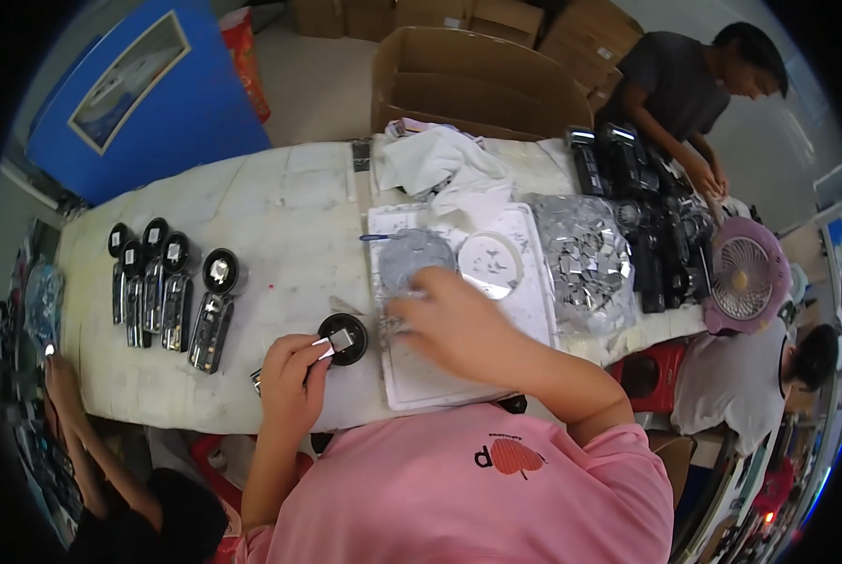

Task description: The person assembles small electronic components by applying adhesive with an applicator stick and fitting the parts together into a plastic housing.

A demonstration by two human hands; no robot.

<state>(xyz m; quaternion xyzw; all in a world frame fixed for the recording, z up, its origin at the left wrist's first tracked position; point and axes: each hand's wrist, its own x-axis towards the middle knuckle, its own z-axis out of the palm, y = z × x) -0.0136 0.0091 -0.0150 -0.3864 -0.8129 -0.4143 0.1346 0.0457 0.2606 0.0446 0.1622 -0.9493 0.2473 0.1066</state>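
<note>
My left hand (294, 374) is closed on a black handheld device with a round head (357, 352), low on the table left of the white tray. A silver square plate shows on that head, and a small white piece sits at my fingertips. My palm hides most of the device's body. Over the white tray (411, 390) hangs my right hand (454, 324), smeared by motion, so its grip is unclear. Just beyond its fingers lies a grey round pad (416, 256), beside a white round dish (519, 266) with small dark bits in it.
Several similar devices (212, 329) lie at left. Right of the tray are a plastic bag of silver square pieces (585, 258), dark devices (651, 254) and a pink fan (745, 277). A white cloth (449, 164) lies at the back. Other people work on both sides.
</note>
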